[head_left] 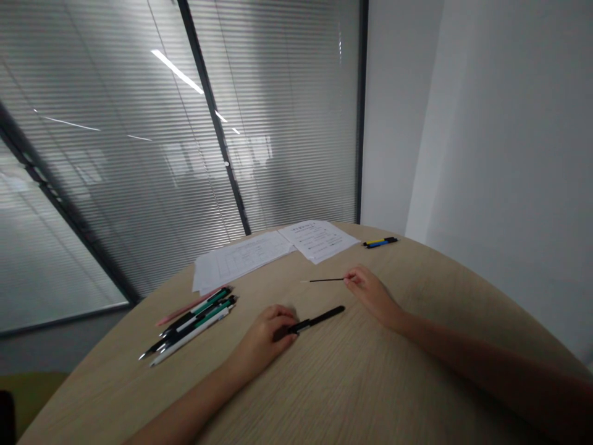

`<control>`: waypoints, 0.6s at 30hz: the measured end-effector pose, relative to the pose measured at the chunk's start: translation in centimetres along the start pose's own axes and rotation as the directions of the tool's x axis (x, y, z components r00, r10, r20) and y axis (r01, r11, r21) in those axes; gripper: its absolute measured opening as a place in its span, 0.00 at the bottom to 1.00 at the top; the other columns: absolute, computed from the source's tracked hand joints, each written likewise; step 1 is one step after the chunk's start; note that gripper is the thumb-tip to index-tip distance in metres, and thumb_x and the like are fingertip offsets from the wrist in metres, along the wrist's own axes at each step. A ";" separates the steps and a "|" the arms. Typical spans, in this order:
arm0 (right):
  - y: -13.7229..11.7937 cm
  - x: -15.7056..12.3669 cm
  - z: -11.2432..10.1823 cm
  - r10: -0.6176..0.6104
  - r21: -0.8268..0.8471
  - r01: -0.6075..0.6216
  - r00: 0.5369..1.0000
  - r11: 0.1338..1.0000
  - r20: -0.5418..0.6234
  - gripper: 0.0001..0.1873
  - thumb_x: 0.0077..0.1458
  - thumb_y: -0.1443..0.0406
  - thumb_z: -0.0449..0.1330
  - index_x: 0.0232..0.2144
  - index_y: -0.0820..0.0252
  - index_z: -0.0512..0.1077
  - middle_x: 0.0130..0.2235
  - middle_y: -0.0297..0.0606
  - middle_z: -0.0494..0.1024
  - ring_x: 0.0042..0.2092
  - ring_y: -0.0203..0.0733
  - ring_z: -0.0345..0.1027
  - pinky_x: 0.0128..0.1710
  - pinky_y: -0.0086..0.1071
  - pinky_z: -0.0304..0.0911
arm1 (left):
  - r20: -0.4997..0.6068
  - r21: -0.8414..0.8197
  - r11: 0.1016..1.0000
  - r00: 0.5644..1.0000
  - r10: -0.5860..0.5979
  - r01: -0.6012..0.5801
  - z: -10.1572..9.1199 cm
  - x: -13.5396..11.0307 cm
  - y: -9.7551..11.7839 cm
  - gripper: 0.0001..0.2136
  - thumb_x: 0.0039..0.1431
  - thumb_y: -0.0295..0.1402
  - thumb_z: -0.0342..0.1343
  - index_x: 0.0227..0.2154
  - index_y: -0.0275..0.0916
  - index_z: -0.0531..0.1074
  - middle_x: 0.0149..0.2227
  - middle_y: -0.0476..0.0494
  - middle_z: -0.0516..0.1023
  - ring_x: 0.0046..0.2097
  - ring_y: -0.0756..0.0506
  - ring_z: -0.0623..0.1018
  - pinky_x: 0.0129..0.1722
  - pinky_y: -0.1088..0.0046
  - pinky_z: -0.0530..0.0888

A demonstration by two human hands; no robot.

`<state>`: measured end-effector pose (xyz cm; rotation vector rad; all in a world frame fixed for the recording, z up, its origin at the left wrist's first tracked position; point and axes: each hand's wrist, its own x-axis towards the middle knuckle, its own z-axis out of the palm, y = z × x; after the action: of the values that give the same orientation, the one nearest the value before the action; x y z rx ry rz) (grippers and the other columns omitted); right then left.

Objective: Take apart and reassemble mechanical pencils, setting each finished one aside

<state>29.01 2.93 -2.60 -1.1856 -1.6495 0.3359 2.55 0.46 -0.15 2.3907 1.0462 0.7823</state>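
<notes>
My left hand [273,334] is closed around one end of a black pen [327,315], whose barrel points up and right, low over the table. Between the fingertips of my right hand [368,290] is a thin black pen refill [327,280]. It lies nearly level, with a pale tip facing left, and is apart from the black pen. To the left of my left hand, several pens [199,324] lie in a loose pile, in white, black, green and pink.
Printed sheets of paper [245,256] lie overlapping near the far edge of the round wooden table [361,383]. Yellow and blue pens [380,242] rest together at the far right. Behind the table stand a glass partition with blinds [296,154] and a pale wall [509,154].
</notes>
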 end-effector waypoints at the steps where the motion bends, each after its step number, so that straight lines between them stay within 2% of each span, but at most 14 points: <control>1: -0.3 -0.1 0.0 -0.049 -0.012 0.049 0.999 0.999 0.015 0.04 0.51 0.66 0.51 0.28 0.58 0.66 0.33 0.37 0.69 0.36 0.39 0.64 0.38 0.34 0.61 | -0.002 0.040 0.999 1.000 0.016 -0.016 0.1 -0.1 0.0 0.07 0.47 0.30 0.56 0.30 0.40 0.76 0.37 0.41 0.74 0.41 0.43 0.72 0.44 0.68 0.68; 5: -1.2 -0.5 -0.1 -0.223 -0.047 0.226 0.972 0.973 0.070 0.04 0.52 0.69 0.52 0.28 0.58 0.65 0.33 0.37 0.69 0.38 0.39 0.63 0.40 0.36 0.60 | -0.018 0.174 0.982 0.997 0.077 -0.073 0.1 -0.3 0.2 0.09 0.49 0.29 0.55 0.34 0.40 0.74 0.39 0.41 0.73 0.42 0.43 0.72 0.44 0.66 0.69; 8: -1.6 -0.7 -0.2 -0.301 -0.056 0.308 0.949 0.950 0.096 0.04 0.52 0.69 0.53 0.28 0.58 0.66 0.33 0.37 0.68 0.39 0.39 0.63 0.41 0.36 0.60 | -0.056 0.237 0.965 0.990 0.131 -0.114 -0.1 -0.4 0.2 0.07 0.51 0.31 0.53 0.34 0.40 0.73 0.37 0.43 0.74 0.41 0.44 0.73 0.42 0.65 0.70; 13: -2.0 -1.1 -0.2 -0.369 -0.036 0.377 0.919 0.925 0.137 0.03 0.52 0.69 0.55 0.28 0.58 0.68 0.33 0.37 0.69 0.37 0.37 0.64 0.38 0.34 0.62 | -0.147 0.261 0.957 0.975 0.167 -0.125 -0.4 -0.5 0.0 0.06 0.54 0.34 0.51 0.31 0.40 0.72 0.33 0.43 0.75 0.37 0.44 0.74 0.38 0.66 0.71; 18: -2.2 -1.2 -0.3 -0.389 -0.052 0.400 0.910 0.915 0.140 0.03 0.51 0.69 0.56 0.27 0.58 0.69 0.33 0.37 0.69 0.37 0.37 0.64 0.38 0.32 0.62 | -0.214 0.258 0.965 0.970 0.113 -0.056 -0.3 -0.4 -0.1 0.08 0.54 0.35 0.51 0.25 0.38 0.71 0.28 0.44 0.74 0.33 0.45 0.73 0.35 0.68 0.71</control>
<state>28.05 0.85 -1.62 -0.8700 -1.9828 0.0897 2.08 0.26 -0.11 2.6194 1.2006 1.0287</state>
